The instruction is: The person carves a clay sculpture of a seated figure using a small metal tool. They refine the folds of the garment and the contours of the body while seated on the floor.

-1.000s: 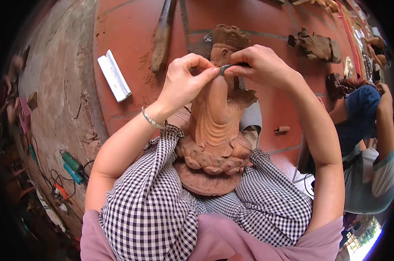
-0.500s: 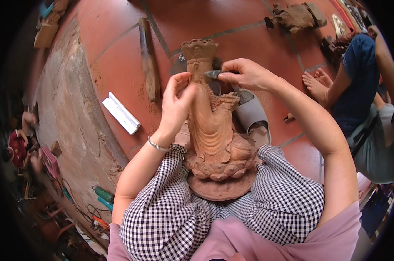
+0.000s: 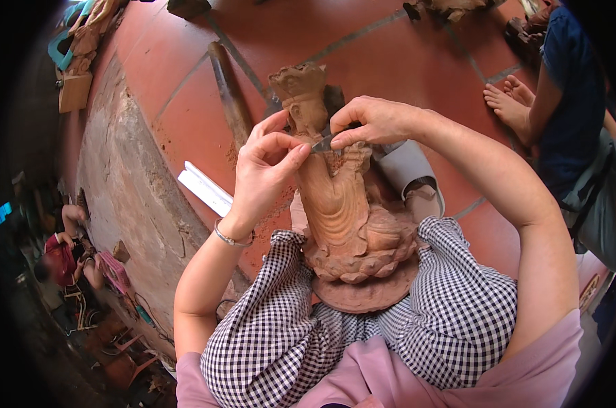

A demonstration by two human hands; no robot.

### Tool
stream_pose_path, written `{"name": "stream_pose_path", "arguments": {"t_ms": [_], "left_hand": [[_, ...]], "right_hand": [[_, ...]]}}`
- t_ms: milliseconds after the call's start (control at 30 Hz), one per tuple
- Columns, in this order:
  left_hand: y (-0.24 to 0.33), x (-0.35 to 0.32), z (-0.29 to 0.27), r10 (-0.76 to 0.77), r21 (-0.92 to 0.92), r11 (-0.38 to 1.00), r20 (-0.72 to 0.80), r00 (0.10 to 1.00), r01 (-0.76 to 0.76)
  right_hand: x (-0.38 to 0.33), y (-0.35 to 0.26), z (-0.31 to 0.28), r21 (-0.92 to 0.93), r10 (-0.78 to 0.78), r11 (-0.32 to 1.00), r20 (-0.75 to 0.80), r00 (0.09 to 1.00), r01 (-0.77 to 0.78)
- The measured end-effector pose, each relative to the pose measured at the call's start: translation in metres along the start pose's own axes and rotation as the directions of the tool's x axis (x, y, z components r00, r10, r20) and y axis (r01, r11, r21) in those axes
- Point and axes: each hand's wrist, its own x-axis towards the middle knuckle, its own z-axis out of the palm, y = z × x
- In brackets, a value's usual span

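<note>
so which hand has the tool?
The right hand pinches the thin metal tool against the clay statue; the left hand, with the bracelet, only steadies its tip.

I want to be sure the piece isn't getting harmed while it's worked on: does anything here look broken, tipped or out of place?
Nothing stands out. The clay figure stands upright on its round base between the knees, with no visible cracks or missing pieces. The right hand holds a thin tool to its neck; the left hand pinches the tip. Clay crumbs dot the red tile floor.
</note>
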Motion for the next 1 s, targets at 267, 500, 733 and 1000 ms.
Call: {"name": "stream_pose_path", "arguments": {"t_ms": [267,500,733,1000], "left_hand": [[0.01,0.0,0.012,0.029,0.109,0.994,-0.103,0.994,-0.018],[0.002,0.013,0.008,0.194,0.226,0.961,-0.149,0.97,-0.158],[0.009,-0.004,0.008,0.225,0.203,0.957,-0.08,0.971,-0.205],[-0.005,0.007,0.004,0.102,0.156,0.985,-0.162,0.982,-0.077]], "right_hand": [[-0.004,-0.004,0.005,-0.137,-0.013,0.991,-0.143,0.99,-0.007],[0.012,-0.005,-0.002,-0.314,-0.078,0.949,-0.161,0.984,0.024],[0.006,-0.013,-0.007,-0.035,0.027,0.999,0.077,0.997,-0.024],[0.016,-0.018,-0.004,-0.259,0.032,0.964,-0.109,0.994,-0.059]]}}
